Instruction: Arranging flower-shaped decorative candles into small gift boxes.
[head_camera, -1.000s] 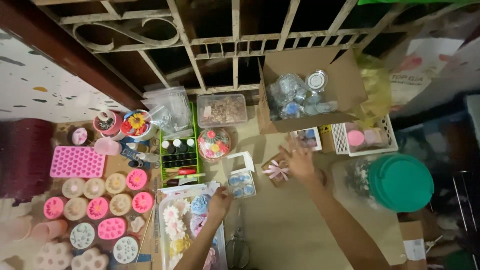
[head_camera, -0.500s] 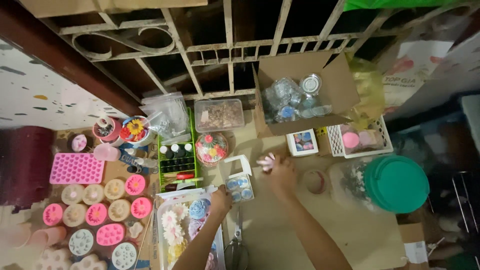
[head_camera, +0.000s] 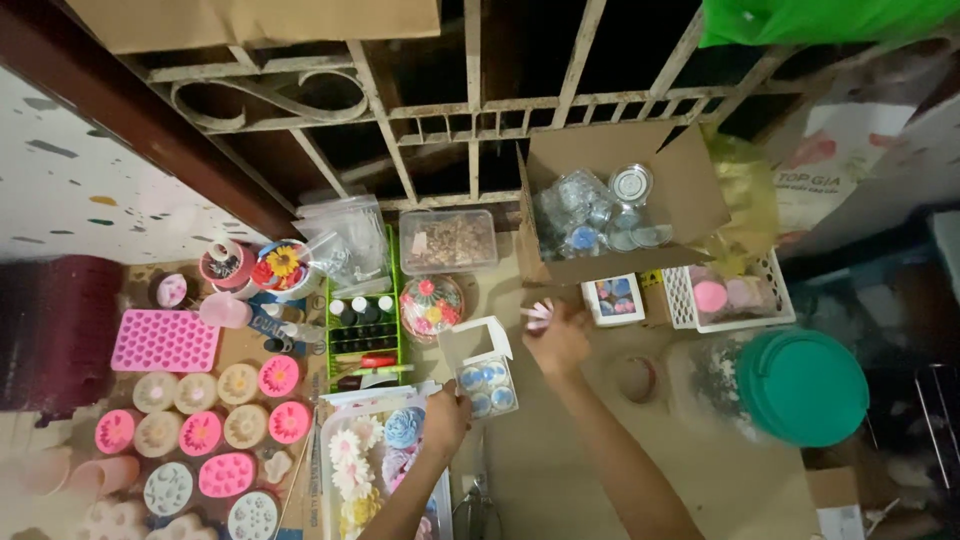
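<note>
My left hand (head_camera: 446, 414) has its fingers curled on the near left corner of a small open white box (head_camera: 484, 378) that holds round blue pieces. The box's lid stands up behind it. Just left of that hand lies a clear tray (head_camera: 345, 418) of flower-shaped pieces in white, blue and yellow. My right hand (head_camera: 560, 342) is lifted over the tan surface to the right of the box, closed on a small item with a pale pink ribbon bow (head_camera: 538, 313) sticking out above the fingers. What is under the bow is hidden by the hand.
A cardboard box (head_camera: 680, 170) of clear round containers stands at the back, with a small windowed white box (head_camera: 612, 296) and a white basket (head_camera: 775, 290) before it. A roll of tape (head_camera: 635, 378), a green-lidded jar (head_camera: 800, 385), scissors (head_camera: 475, 497), a green bottle rack (head_camera: 362, 325) and pink moulds (head_camera: 162, 340) surround my hands.
My right hand picked up the bow-topped item from the surface at the right and carried it left and up. My left hand stayed at the white box.
</note>
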